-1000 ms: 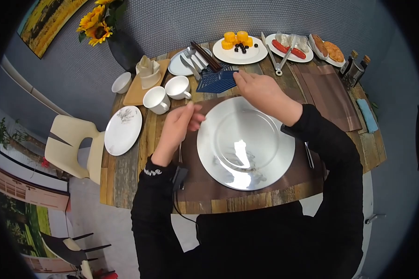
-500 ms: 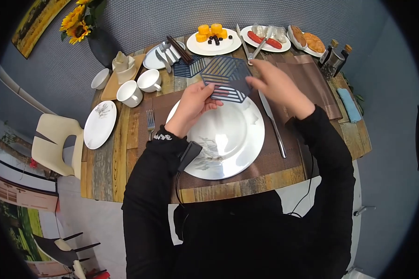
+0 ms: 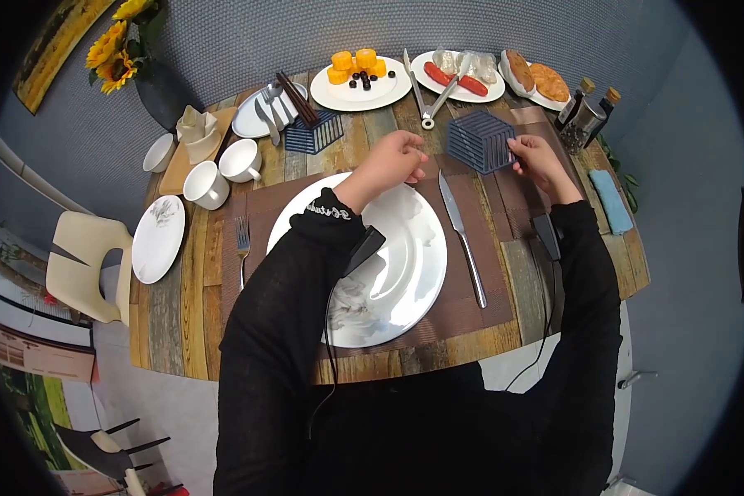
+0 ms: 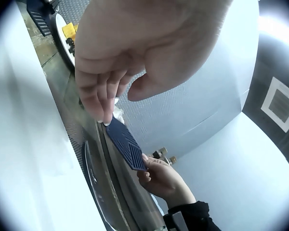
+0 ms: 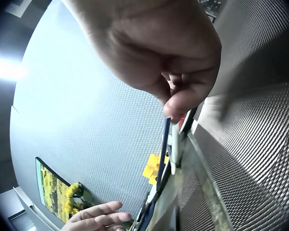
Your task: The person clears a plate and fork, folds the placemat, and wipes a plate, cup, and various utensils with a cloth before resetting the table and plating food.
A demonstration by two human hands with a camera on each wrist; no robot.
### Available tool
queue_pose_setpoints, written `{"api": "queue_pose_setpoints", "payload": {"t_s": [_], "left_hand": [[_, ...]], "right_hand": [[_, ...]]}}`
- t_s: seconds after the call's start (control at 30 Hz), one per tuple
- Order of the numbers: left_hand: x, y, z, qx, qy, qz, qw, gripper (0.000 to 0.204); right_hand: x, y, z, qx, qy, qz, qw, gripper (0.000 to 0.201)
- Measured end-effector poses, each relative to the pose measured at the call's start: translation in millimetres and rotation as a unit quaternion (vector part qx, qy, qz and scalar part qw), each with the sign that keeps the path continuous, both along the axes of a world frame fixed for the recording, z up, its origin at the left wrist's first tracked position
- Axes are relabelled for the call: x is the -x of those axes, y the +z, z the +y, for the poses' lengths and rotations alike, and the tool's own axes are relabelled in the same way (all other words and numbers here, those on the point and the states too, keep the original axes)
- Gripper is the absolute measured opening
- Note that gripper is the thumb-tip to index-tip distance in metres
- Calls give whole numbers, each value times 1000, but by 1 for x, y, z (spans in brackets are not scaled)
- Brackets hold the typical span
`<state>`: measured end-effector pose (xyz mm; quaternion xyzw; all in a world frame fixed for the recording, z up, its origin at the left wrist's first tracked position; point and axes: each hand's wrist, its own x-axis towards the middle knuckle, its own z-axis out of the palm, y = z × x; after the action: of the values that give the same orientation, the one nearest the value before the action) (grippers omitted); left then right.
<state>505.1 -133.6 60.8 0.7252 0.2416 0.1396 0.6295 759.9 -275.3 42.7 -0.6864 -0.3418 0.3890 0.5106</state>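
Note:
My right hand [image 3: 541,162] pinches the right edge of a dark blue slatted hexagonal trivet [image 3: 476,140] between thumb and fingers. In the right wrist view the trivet [image 5: 163,149] appears edge-on below the fingertips. Over the far part of a large white plate [image 3: 413,273] is my left hand [image 3: 390,165], its fingers loosely bent and holding nothing. A gap separates it from the trivet in the head view. A second blue trivet [image 3: 326,135] lies farther left, partly under a pair of dark chopsticks [image 3: 296,97]. The plate rests on a brown placemat [image 3: 463,326].
A fork [image 3: 242,241] and a knife [image 3: 465,240] flank the large plate. Along the back stand a corn plate [image 3: 380,101], tongs [image 3: 427,121] at a sausage plate [image 3: 496,89], and bread [image 3: 547,81]. Two white cups [image 3: 207,188] are at left; a pepper mill [image 3: 585,131] is right.
A trivet has been lifted off the other one and carried right. My left hand, which gripped its left edge half a second ago, has let go; the right hand now holds it.

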Motion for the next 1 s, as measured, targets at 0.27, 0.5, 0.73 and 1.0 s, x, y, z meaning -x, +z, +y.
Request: {"api": "queue_pose_setpoints", "payload": {"t_s": [0.27, 0.5, 0.73, 1.0], "left_hand": [[-23, -8, 8, -237, -106, 85, 962, 37], [-50, -24, -5, -451, -207, 157, 854, 43], [-55, -27, -8, -468, -220, 219, 827, 43], [-56, -26, -9, -489, -219, 231, 812, 43]], "right_hand": [[-7, -18, 15, 54, 1, 47, 997, 19], [3, -4, 28, 145, 13, -103, 984, 23], [5, -10, 33, 175, 54, -312, 932, 34], [3, -13, 34, 191, 70, -378, 903, 30]]}}
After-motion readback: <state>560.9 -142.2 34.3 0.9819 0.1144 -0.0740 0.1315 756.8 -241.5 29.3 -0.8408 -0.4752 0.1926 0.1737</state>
